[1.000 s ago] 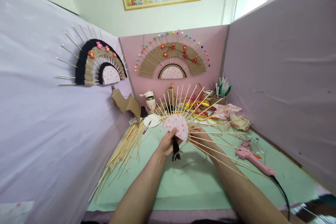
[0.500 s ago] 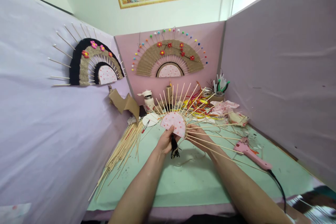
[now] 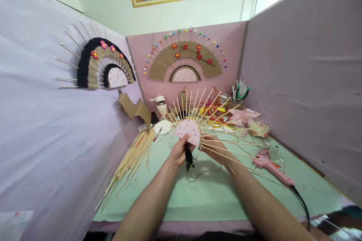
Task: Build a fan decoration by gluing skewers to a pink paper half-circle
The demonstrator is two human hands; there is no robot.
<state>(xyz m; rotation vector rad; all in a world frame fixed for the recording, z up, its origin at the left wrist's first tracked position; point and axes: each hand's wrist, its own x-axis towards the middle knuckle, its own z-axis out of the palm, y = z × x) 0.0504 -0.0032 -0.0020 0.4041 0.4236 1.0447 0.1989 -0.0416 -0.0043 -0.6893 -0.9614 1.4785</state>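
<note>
In front of me is a half-round fan frame (image 3: 187, 131), covered in pink spotted cloth, with thin wooden sticks fanning out from its curved edge. My left hand (image 3: 180, 151) grips it at the straight lower edge, thumb on the cloth. A black tassel (image 3: 189, 157) hangs beside that thumb. At the fan's right edge is my right hand (image 3: 214, 148), its bent fingers behind the sticks; the fingertips are hidden, so what they pinch cannot be made out. Natural-coloured twine (image 3: 201, 176) trails below the fan onto the green tabletop.
A bundle of loose sticks (image 3: 132, 158) lies at left, near a pen (image 3: 157, 134) and white disc (image 3: 163, 127). A pink glue gun (image 3: 273, 167) with a black cord rests at right. Bottle (image 3: 161, 107), coloured cords (image 3: 210, 111) and cloth scraps (image 3: 245, 116) line the back; finished fans (image 3: 185, 58) hang on the partitions.
The view has shifted slightly. Both hands stay at the same places on the fan, which has barely moved; the sticks on the right sit a little differently.
</note>
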